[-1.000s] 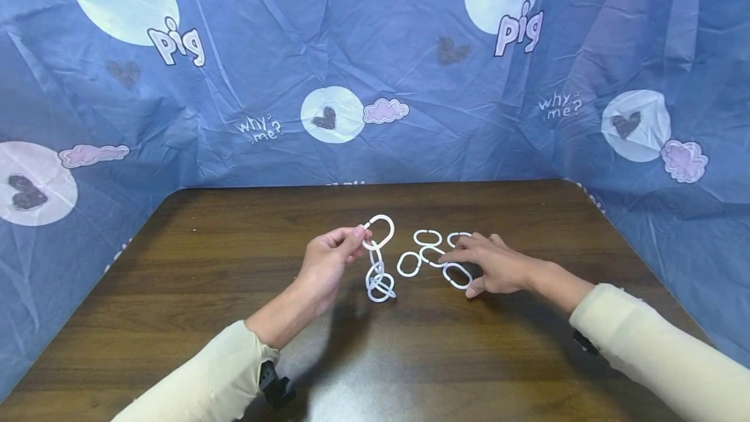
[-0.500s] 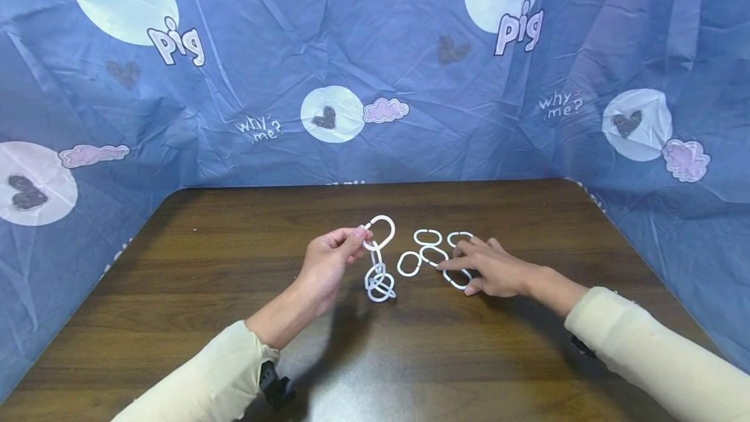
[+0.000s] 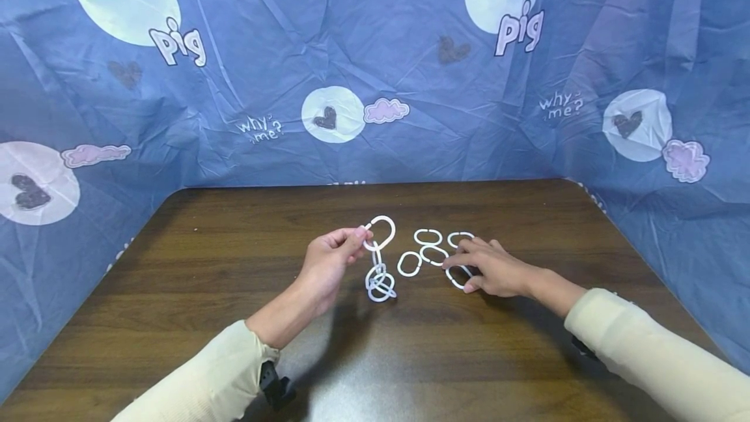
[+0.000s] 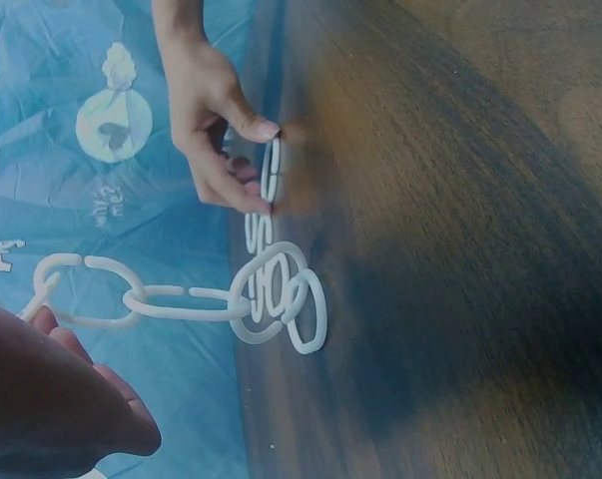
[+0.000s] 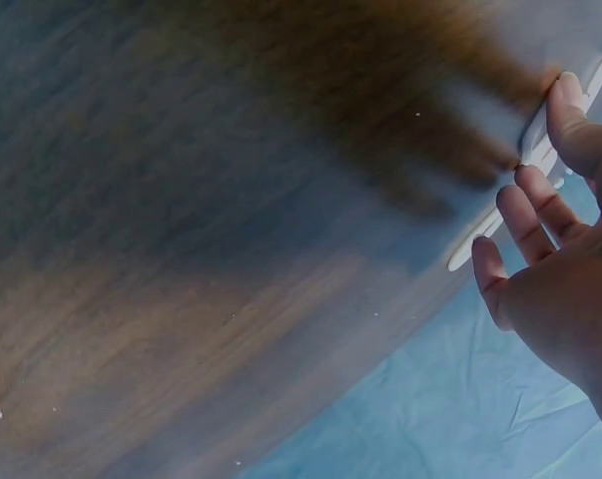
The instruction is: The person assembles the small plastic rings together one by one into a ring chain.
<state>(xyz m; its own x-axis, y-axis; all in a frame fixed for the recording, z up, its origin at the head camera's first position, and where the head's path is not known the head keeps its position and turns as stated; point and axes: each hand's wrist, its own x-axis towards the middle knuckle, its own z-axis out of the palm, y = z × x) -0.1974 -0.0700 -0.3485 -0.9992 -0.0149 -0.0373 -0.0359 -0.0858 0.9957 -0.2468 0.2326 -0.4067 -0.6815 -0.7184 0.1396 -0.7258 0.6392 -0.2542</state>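
Note:
In the head view, my left hand (image 3: 331,262) pinches the top white C-shaped link (image 3: 394,230) between thumb and fingers. From it hangs a short chain of white plastic links (image 4: 186,312), its lower end bunched at the tabletop. My right hand (image 3: 498,269) reaches over the loose links, palm down. Its thumb and index finger pinch one white link (image 4: 268,182) at opposite ends, low against the table; the hand covers part of it. In the right wrist view the other fingers (image 5: 523,222) are spread above another link.
Several loose white links lie between the hands, among them a left one (image 3: 400,264), a back one (image 3: 428,243) and one by the right fingers (image 3: 460,234). The brown wooden table (image 3: 234,226) ends at a blue printed cloth (image 3: 375,161) behind and at both sides.
My right hand has drawn its index finger in toward the thumb, against the near link, which has shifted slightly right. The left hand and chain stay nearly still.

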